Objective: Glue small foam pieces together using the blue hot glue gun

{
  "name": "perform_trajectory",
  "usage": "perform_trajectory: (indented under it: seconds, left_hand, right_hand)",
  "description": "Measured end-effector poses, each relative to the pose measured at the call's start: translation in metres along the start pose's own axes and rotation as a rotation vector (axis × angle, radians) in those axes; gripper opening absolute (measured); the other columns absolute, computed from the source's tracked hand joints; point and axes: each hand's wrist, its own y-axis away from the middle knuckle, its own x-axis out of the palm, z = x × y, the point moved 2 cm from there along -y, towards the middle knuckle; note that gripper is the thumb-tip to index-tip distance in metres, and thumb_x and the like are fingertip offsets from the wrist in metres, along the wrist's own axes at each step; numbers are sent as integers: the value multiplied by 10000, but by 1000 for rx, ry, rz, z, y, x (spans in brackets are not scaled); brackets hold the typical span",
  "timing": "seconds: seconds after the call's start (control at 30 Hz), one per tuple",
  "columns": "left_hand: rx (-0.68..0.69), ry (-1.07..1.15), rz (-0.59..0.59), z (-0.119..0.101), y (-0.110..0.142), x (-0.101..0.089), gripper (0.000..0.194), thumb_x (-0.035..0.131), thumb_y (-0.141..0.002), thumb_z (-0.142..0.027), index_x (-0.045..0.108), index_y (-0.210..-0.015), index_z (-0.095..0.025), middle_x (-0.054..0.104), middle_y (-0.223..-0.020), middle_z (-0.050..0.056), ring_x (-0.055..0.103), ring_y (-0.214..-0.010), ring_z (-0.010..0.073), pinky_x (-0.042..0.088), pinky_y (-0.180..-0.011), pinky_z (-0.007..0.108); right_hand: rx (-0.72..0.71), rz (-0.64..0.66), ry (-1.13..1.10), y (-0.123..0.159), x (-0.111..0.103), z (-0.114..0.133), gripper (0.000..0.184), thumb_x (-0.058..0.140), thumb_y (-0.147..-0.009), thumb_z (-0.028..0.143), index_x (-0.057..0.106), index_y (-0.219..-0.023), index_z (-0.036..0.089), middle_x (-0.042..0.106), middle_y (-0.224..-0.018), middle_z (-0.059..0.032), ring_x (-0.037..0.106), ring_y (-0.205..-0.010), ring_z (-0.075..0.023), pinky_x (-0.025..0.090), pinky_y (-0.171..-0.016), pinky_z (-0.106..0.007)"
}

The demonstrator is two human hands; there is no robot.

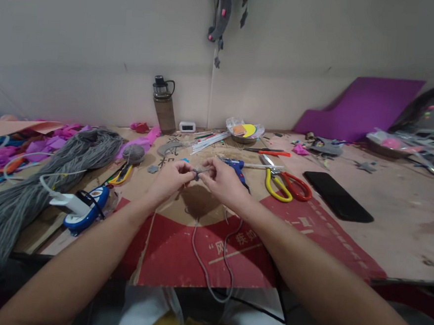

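Head view: fine handwork on a small grey piece [197, 175], which was held between the two hands, above the cardboard sheet [173, 258] on the desk [396, 195]. The left hand [175, 177] pinched the piece between thumb and fingers; the right hand [219, 180] pinched a thin grey strand [204, 171] beside it. A grey cord [192, 240] looped below the hands and over the cardboard's near edge; whether it joined the piece could not be told. Progress, by judgement: a grey crescent [168, 148] and a grey star [366, 166] lay apart, apparently already shaped, whereas the piece in hand seemed unfinished, with its fixing and the loose cord left to deal with. The blue glue gun [238, 166] lay just beyond the right hand, and the scissors [275, 170] farther right, both unheld.
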Motion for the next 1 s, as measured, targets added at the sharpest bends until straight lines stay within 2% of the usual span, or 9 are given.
perform_trajectory:
  seconds: [0.07,0.17,0.27,0.37,0.5,0.63,0.8,0.9,1.0]
  left_hand:
    - [6,68,-51,1,-2,-1,39,626,-713,-199,612,-699,-165,526,-485,-47,448,-416,77,310,-435,199]
    - [16,145,-91,0,-3,-2,55,639,-721,-201,604,-724,-158,536,-486,-43,436,-404,68,293,-425,194]
    - [5,181,-94,1,-3,-2,91,648,-748,-234,617,-769,-151,576,-494,-22,410,-386,59,273,-413,189]
    - [-14,230,-124,3,-4,-1,117,665,-749,-251,631,-786,-145,631,-572,8,495,-443,68,297,-419,179]
    - [-70,359,-184,5,-6,0,122,681,-734,-223,618,-796,-138,679,-739,38,640,-590,102,300,-388,156]
    - [-152,556,-138,7,-8,2,82,648,-778,-170,582,-815,-137,690,-786,45,674,-595,113,346,-372,143]
    - [-189,709,-143,11,-13,0,47,636,-799,-88,597,-796,-113,684,-724,46,680,-626,101,539,-574,171]
    - [-184,748,-183,15,-16,-4,61,633,-799,-72,594,-776,-113,679,-704,41,674,-619,95,545,-585,164]
    - [-177,761,-217,18,-19,-8,70,645,-796,-89,587,-775,-122,673,-686,29,680,-614,105,527,-538,160]
  right_hand:
    - [-39,-29,7,1,2,1,220,594,-809,235,560,-1012,158,578,-781,-11,504,-684,-135,374,-644,-253]
    - [-136,-25,38,4,5,2,40,545,-845,209,570,-844,178,596,-793,-25,512,-721,-141,370,-677,-259]
    - [-175,1,54,6,8,3,134,495,-889,218,583,-794,184,613,-781,-25,520,-729,-142,361,-685,-258]
    - [-172,48,86,9,11,5,169,462,-904,191,599,-806,185,640,-801,-34,540,-738,-142,366,-692,-254]
    - [-169,160,246,13,19,8,218,415,-922,165,622,-857,180,682,-858,-69,580,-770,-159,373,-683,-260]
    - [-174,300,532,16,30,7,259,405,-918,153,657,-974,159,704,-917,-118,621,-769,-201,385,-657,-295]
    - [-342,393,723,21,35,9,243,457,-934,203,691,-984,159,692,-978,-128,626,-815,-221,411,-689,-316]
    - [-408,397,721,27,32,20,258,538,-928,344,714,-944,156,675,-996,-138,601,-921,-253,415,-777,-344]
    - [-381,355,602,31,22,33,367,518,-930,457,728,-870,162,672,-942,-130,586,-899,-242,396,-767,-341]
